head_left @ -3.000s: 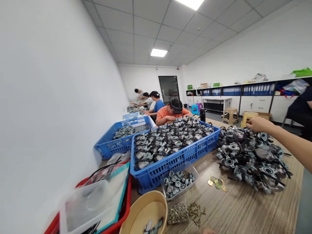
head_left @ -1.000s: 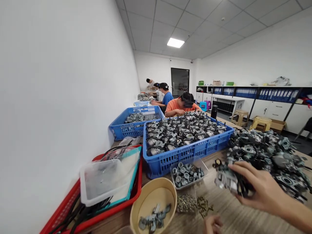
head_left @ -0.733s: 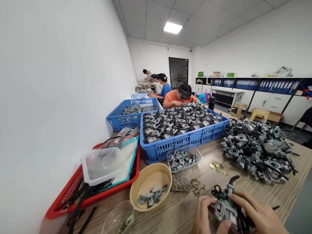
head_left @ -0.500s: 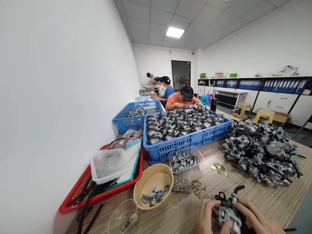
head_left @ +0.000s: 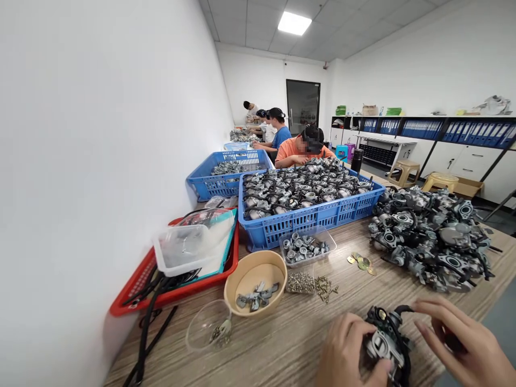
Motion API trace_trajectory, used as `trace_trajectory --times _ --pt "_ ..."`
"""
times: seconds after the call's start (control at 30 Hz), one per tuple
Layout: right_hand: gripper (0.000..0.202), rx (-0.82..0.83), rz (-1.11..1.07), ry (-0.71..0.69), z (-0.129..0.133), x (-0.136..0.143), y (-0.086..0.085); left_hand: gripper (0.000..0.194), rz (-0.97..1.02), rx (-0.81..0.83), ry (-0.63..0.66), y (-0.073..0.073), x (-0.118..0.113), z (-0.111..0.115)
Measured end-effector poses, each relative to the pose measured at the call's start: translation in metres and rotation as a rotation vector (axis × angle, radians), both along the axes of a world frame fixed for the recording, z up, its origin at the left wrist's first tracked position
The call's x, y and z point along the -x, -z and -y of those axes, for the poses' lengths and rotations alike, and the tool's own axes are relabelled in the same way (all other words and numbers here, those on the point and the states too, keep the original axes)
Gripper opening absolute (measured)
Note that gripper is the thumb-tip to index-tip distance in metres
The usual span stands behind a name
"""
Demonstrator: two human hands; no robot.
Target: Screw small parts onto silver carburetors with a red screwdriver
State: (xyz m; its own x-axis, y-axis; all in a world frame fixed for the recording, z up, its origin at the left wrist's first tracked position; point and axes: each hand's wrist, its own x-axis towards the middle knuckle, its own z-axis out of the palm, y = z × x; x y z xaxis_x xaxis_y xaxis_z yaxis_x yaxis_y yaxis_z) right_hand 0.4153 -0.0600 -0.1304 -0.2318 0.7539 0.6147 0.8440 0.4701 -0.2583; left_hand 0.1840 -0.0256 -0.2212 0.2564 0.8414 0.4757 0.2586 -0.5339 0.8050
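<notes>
My left hand (head_left: 346, 346) is wrapped round a metal carburetor (head_left: 381, 344), its thumb pressed on the body near the table's front edge. A short black hose (head_left: 403, 309) sticks out of the top of the carburetor toward my right hand (head_left: 463, 341). The fingertips of that hand are at the hose's end; whether they pinch it is hard to see. Under its curled fingers shows a dark rounded object (head_left: 453, 342), mostly hidden, whose kind I cannot make out.
A pile of carburetors (head_left: 439, 236) stands at the right. Brass-coloured plates (head_left: 363, 262), loose screws (head_left: 325, 287), a clear box of metal parts (head_left: 306, 250), a beige bowl (head_left: 237, 274) and a clear cup (head_left: 197, 328) lie around. Behind are a blue crate (head_left: 274, 231), a red tray (head_left: 133, 303) and co-workers.
My right hand has come away from the carburetor's body to the right, toward the hose's end. The left hand still holds the carburetor. The camera view has tilted down.
</notes>
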Motion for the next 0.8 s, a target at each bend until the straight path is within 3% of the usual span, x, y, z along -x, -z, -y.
trace_trajectory --times 0.1,0.2,0.37,0.53,0.67,0.8 --pt "0.017 0.116 0.028 -0.136 -0.038 0.014 -0.027 0.046 -0.028 0.028 -0.005 0.004 -0.006 0.003" --pt "0.020 0.278 0.167 -0.233 -0.079 0.031 -0.038 0.049 -0.065 0.009 0.024 -0.001 -0.003 0.003" --pt "0.009 0.387 0.325 -0.208 -0.134 0.062 -0.036 0.048 -0.169 0.095 0.114 -0.018 0.006 0.001" --pt "0.021 0.448 0.464 -0.055 -0.190 0.093 -0.042 0.048 -0.199 0.199 0.171 -0.030 0.012 -0.002" --pt "0.029 0.491 0.582 -0.016 -0.228 0.119 -0.043 0.050 -0.173 0.205 0.218 -0.031 0.014 -0.004" --pt "0.032 0.521 0.702 -0.041 -0.247 0.139 -0.034 0.054 -0.174 0.233 0.220 -0.025 0.013 -0.004"
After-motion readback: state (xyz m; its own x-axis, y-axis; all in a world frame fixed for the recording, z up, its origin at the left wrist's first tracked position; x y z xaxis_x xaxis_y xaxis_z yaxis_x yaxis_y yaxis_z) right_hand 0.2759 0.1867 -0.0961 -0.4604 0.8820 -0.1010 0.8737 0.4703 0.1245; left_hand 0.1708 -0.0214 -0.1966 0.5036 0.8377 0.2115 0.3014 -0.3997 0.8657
